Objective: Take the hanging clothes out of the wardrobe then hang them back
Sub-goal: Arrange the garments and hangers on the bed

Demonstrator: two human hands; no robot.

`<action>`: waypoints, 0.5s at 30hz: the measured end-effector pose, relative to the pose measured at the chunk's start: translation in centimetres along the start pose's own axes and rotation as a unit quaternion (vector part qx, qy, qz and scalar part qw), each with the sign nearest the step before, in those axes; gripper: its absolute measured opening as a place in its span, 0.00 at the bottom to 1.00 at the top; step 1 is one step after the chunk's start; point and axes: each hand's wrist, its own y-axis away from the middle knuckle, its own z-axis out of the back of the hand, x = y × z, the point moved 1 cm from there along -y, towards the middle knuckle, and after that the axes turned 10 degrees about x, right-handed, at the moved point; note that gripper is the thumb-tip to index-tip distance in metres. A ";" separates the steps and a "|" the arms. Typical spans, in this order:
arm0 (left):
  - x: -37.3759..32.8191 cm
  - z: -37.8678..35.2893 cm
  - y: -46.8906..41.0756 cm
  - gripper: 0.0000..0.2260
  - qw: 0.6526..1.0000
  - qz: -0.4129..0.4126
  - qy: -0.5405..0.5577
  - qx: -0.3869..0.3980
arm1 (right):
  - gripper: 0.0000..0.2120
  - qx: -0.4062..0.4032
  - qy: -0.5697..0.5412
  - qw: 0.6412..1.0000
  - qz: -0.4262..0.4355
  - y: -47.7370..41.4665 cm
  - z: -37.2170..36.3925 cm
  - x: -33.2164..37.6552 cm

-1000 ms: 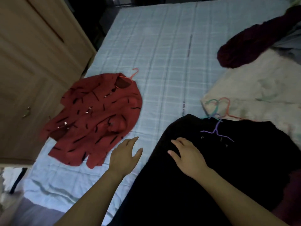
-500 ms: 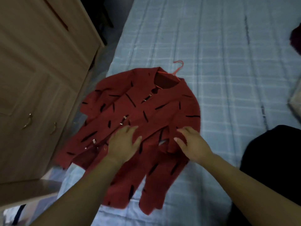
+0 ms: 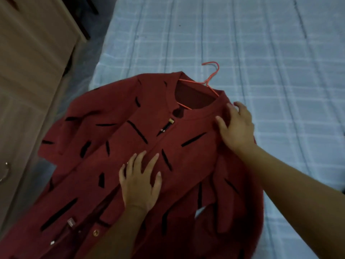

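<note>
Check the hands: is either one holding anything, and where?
Nothing is gripped. The left hand lies flat on the red jacket front; the right hand rests open on its shoulder near the collar.

The jacket [image 3: 168, 146] was dark red with short black dashes on it. The hanger [image 3: 210, 79] was orange-pink. The bed sheet [image 3: 261, 53] was light blue with white checks. The wardrobe [image 3: 28, 71] was light brown.

Bed [image 3: 261, 53] open right; wardrobe [image 3: 28, 71] blocks left.
</note>
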 end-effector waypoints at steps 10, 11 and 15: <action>0.2 -0.7 -0.2 0.21 1.000 0.001 -0.011 0.000 | 0.17 -0.043 -0.071 0.996 0.014 -1.8 0.1 0.5; 0.1 -0.6 -0.1 0.21 1.000 0.000 -0.011 0.002 | 0.15 -0.056 -0.078 0.995 0.025 -1.2 0.3 0.6; -0.4 0.9 0.1 0.22 0.999 0.001 -0.007 0.036 | 0.12 -0.094 -0.103 0.988 0.066 1.1 2.6 2.0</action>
